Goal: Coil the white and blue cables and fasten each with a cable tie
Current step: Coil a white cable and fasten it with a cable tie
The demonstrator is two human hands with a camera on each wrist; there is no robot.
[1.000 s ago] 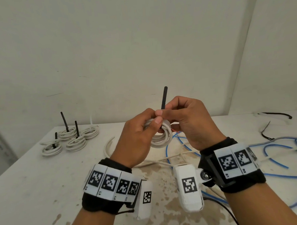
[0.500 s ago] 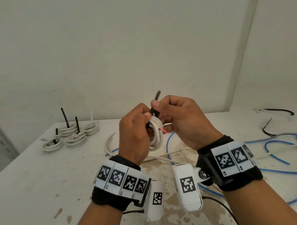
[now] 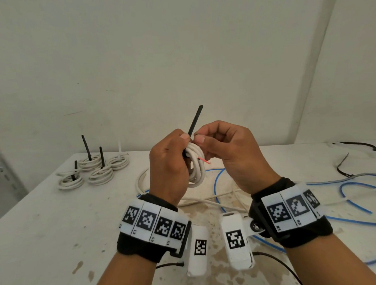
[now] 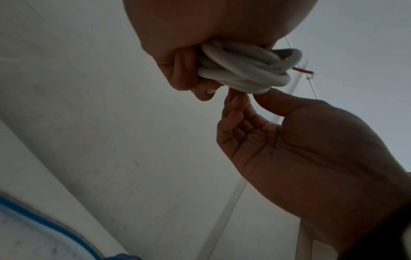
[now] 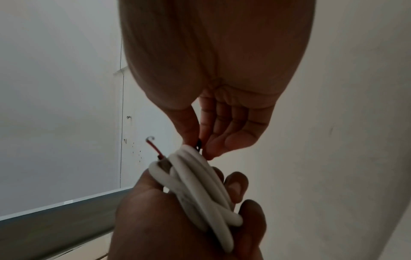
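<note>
My left hand (image 3: 170, 162) grips a small coil of white cable (image 3: 195, 168) upright above the table, its fingers curled round one side of the loops (image 4: 244, 70). A thin red wire end (image 3: 204, 160) pokes out of the coil. A black cable tie (image 3: 195, 121) wraps the coil's top, and its tail sticks up and to the right. My right hand (image 3: 226, 147) pinches the tie at the coil between thumb and forefinger, with the tie's black head (image 5: 198, 144) seen in the right wrist view. Loose blue cable (image 3: 349, 200) lies on the table to the right.
Several tied white coils (image 3: 93, 170) with upright black tie tails sit at the table's back left. Loose white cable (image 3: 207, 200) runs under my hands. Spare black ties (image 3: 355, 144) lie at the far right. The white table (image 3: 46, 234) meets a plain wall behind.
The tie's tail sticks out longer above my fingers than half a second ago. Both hands stay together at the coil, which has turned from flat-on to edge-on.
</note>
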